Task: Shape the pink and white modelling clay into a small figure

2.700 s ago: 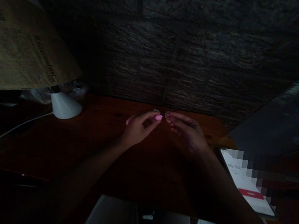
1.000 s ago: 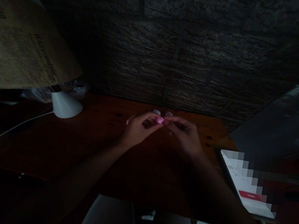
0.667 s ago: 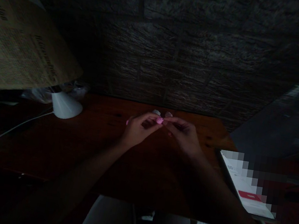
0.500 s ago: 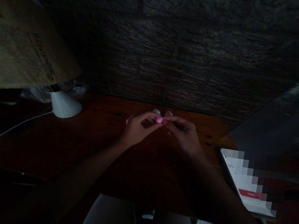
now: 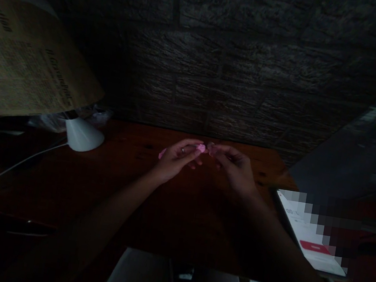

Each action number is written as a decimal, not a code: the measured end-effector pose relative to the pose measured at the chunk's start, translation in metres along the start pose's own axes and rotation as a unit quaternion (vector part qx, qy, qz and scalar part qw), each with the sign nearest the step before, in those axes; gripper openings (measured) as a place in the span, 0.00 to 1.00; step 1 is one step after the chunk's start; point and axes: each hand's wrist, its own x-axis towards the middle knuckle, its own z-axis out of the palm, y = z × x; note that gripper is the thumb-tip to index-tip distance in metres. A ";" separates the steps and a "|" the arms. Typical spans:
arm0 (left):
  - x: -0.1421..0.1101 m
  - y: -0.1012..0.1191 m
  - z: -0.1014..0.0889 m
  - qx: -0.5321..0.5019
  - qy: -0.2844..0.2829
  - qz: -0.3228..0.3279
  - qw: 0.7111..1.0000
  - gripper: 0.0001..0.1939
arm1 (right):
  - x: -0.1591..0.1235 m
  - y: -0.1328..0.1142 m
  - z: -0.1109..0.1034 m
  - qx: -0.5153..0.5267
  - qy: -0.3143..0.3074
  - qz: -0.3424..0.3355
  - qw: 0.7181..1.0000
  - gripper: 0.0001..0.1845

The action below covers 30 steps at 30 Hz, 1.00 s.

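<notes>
My left hand and my right hand meet fingertip to fingertip above the far part of a reddish wooden table. The left hand's fingers are curled in, with a pink thumbnail at the meeting point and a ring on one finger. Against that nail, the right hand's thumb and forefinger are pinched together. It is too dark to tell whether anything small sits between the fingertips. Both forearms reach in from the bottom of the view.
A lamp with a white base and a newsprint shade stands at the left, its cable trailing toward me. A lit phone lies at the right. A dark brick wall backs the table.
The two hands have closed the small gap between their fingertips and now touch. The left hand has turned slightly, so its ring shows. Nothing else has moved.
</notes>
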 end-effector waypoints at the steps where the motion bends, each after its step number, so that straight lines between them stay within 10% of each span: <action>1: 0.000 0.000 0.000 0.006 -0.004 0.004 1.000 0.18 | 0.000 0.000 0.001 0.003 -0.001 0.000 1.000 0.13; 30: 0.001 -0.007 -0.001 0.014 0.016 0.018 1.000 0.20 | -0.007 -0.003 0.007 -0.054 -0.056 -0.154 0.985 0.09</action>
